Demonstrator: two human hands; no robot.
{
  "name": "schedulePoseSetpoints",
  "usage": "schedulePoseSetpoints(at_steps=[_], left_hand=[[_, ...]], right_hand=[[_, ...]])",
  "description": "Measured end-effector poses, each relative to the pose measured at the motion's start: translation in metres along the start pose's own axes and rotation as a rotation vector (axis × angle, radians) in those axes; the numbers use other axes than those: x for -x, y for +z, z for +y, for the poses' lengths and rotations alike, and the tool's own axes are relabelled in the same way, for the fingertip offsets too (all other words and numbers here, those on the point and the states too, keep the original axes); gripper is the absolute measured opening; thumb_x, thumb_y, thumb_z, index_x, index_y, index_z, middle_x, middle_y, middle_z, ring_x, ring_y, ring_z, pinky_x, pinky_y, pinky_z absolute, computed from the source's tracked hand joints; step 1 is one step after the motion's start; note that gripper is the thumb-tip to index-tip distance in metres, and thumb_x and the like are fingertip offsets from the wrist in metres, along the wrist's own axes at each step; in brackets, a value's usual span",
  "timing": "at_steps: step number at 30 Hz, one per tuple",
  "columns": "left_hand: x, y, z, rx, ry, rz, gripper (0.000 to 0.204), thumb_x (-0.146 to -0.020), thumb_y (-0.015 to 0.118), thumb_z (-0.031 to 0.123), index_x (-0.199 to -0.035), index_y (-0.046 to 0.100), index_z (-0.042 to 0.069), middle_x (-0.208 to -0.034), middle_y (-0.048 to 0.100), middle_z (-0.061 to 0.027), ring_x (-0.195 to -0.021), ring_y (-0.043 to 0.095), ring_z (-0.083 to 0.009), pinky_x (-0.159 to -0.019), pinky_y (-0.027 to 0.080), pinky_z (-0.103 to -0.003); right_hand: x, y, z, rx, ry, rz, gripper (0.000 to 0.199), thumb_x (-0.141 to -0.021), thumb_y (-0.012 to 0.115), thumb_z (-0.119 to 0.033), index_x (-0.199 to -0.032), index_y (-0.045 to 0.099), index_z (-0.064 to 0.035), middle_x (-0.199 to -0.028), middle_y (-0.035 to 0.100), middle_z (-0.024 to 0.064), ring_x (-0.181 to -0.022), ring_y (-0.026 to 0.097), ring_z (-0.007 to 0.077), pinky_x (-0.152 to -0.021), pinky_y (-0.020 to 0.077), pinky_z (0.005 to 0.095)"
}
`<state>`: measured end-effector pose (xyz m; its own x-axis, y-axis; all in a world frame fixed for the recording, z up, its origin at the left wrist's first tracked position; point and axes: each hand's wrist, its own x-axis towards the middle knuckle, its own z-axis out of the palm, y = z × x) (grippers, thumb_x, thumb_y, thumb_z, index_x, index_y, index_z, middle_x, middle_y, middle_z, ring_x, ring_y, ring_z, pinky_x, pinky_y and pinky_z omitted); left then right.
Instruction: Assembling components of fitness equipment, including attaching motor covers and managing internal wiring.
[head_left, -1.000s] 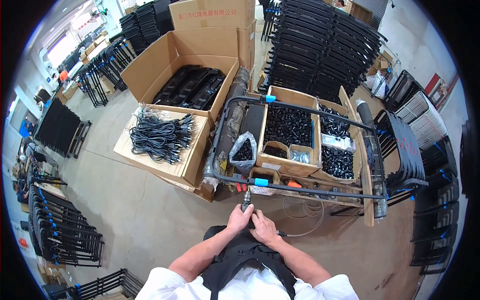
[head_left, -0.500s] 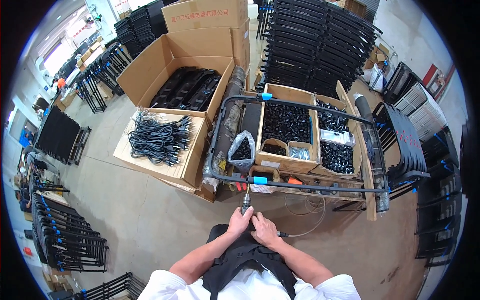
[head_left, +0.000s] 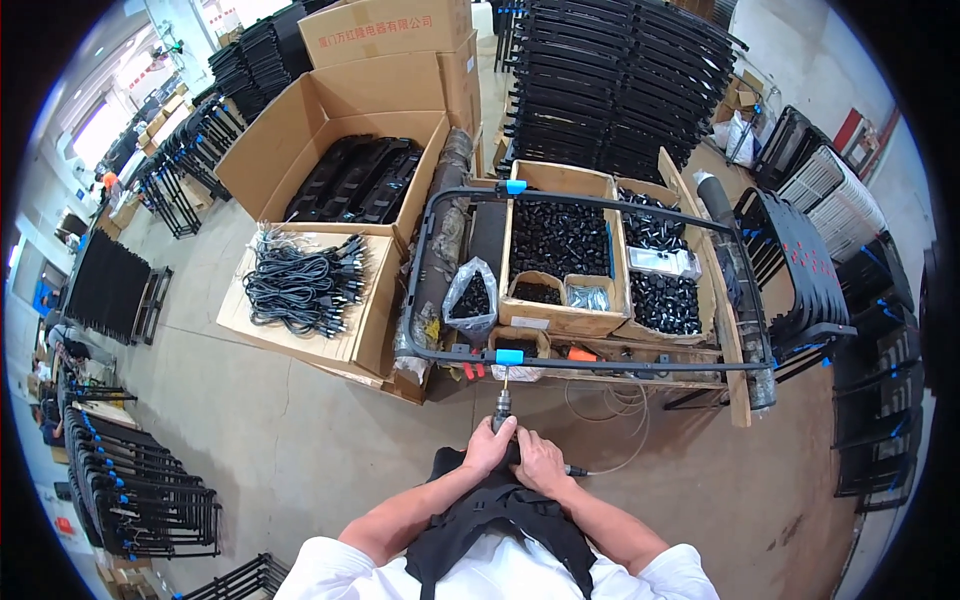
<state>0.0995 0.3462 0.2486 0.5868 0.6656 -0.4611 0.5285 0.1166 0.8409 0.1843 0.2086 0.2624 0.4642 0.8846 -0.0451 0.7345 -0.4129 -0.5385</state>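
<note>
Drill with grey metal chuck [head_left: 503, 404] is clamped by the fingers of left hand [head_left: 487, 447] and right hand [head_left: 540, 462] and now shifted right along the black tubular frame [head_left: 620, 367], its bit [head_left: 506, 376] seemingly aligned with the blue wrap [head_left: 509, 357] on the near side.
</note>
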Motion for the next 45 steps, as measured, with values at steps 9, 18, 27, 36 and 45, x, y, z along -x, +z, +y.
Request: schedulePoseSetpoints(at_steps=[9, 18, 27, 36, 45], left_hand=[[-0.012, 0.006, -0.012, 0.020, 0.033, -0.003, 0.056, -0.099, 0.066, 0.051, -0.109, 0.065, -0.004, -0.097, 0.073, -0.0192, -0.093, 0.071, -0.0282, -0.086, 0.054, -0.042], [-0.009, 0.007, 0.011, -0.045, 0.011, 0.021, 0.057, -0.100, 0.066, 0.051, -0.111, 0.063, -0.004, -0.099, 0.073, -0.0227, -0.097, 0.072, -0.0336, -0.088, 0.055, -0.045], [-0.020, 0.007, 0.010, -0.074, 0.008, -0.006, 0.062, -0.099, 0.065, 0.055, -0.116, 0.062, -0.005, -0.104, 0.074, -0.0262, -0.102, 0.073, -0.0406, -0.090, 0.055, -0.047], [-0.035, 0.009, 0.000, -0.093, -0.021, -0.035, 0.069, -0.098, 0.063, 0.058, -0.126, 0.061, -0.005, -0.110, 0.073, -0.0298, -0.109, 0.071, -0.0427, -0.094, 0.055, -0.048], [-0.022, 0.001, 0.017, -0.090, -0.047, -0.098, 0.072, -0.099, 0.061, 0.060, -0.128, 0.059, -0.006, -0.117, 0.071, -0.0315, -0.114, 0.070, -0.0435, -0.097, 0.053, -0.047]], right_hand=[[-0.003, -0.002, 0.006, -0.027, 0.001, -0.024, 0.070, -0.070, 0.085, -0.017, -0.130, 0.051, 0.0013, -0.105, 0.072, 0.0229, -0.088, 0.072, 0.0414, -0.079, 0.0575, 0.0491], [-0.011, -0.011, 0.014, -0.041, -0.009, -0.030, 0.077, -0.070, 0.088, -0.019, -0.133, 0.049, 0.0030, -0.103, 0.072, 0.0260, -0.089, 0.072, 0.0440, -0.079, 0.0571, 0.0509], [-0.020, -0.015, 0.015, -0.037, 0.034, -0.079, 0.083, -0.072, 0.088, -0.020, -0.139, 0.045, 0.0013, -0.107, 0.072, 0.0275, -0.092, 0.071, 0.0452, -0.083, 0.0566, 0.0528], [-0.026, -0.017, 0.015, 0.065, 0.018, -0.171, 0.071, -0.073, 0.085, -0.017, -0.134, 0.052, -0.0013, -0.119, 0.066, 0.0233, -0.099, 0.069, 0.0441, -0.086, 0.0560, 0.0530], [-0.020, -0.023, 0.002, -0.042, -0.040, -0.038, 0.059, -0.070, 0.083, -0.012, -0.123, 0.058, -0.0015, -0.129, 0.060, 0.0180, -0.104, 0.068, 0.0423, -0.088, 0.0559, 0.0516]])
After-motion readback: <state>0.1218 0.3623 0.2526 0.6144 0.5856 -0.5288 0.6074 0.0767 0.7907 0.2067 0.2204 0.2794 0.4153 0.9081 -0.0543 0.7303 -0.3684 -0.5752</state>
